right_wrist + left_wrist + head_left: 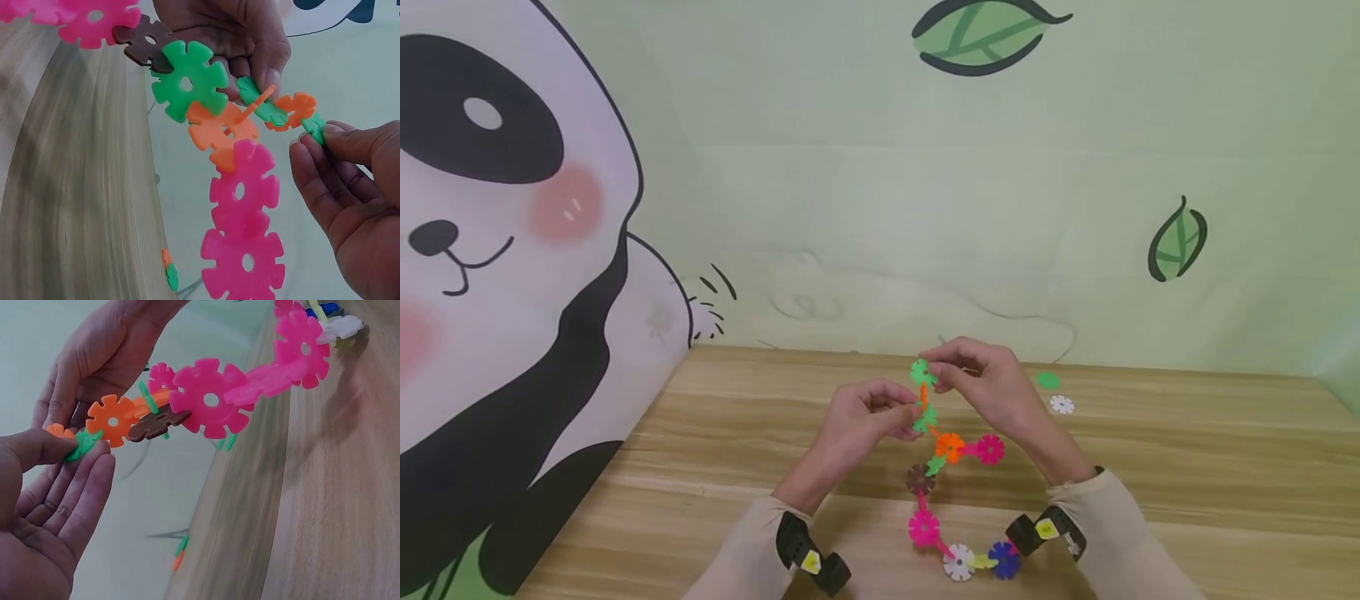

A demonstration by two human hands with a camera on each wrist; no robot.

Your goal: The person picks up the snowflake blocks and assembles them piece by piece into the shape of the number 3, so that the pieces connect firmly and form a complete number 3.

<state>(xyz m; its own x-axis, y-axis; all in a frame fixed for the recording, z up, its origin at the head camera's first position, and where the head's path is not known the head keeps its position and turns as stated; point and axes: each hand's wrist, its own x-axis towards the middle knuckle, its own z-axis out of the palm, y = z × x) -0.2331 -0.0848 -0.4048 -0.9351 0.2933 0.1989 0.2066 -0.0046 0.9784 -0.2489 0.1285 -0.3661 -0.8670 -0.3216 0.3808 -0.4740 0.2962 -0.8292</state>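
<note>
A chain of flower-shaped interlocking plastic discs runs between and below both hands. At its far end, my right hand (992,385) pinches a green disc (314,129) between thumb and fingers. My left hand (867,414) pinches another green disc (262,107) further along, with an orange disc (292,111) slotted between the two. Beyond it come an orange disc (950,448) with a pink branch ending in a pink disc (990,450), then a brown disc (920,479). The chain curves on through pink discs (924,528), a white disc (958,562), and a blue disc (1003,560) near the right wrist.
On the wooden table (737,433), behind the right forearm, lie a loose green disc (1048,381) and a white disc (1062,405). A wall (820,200) printed with a panda and leaves rises at the table's back edge.
</note>
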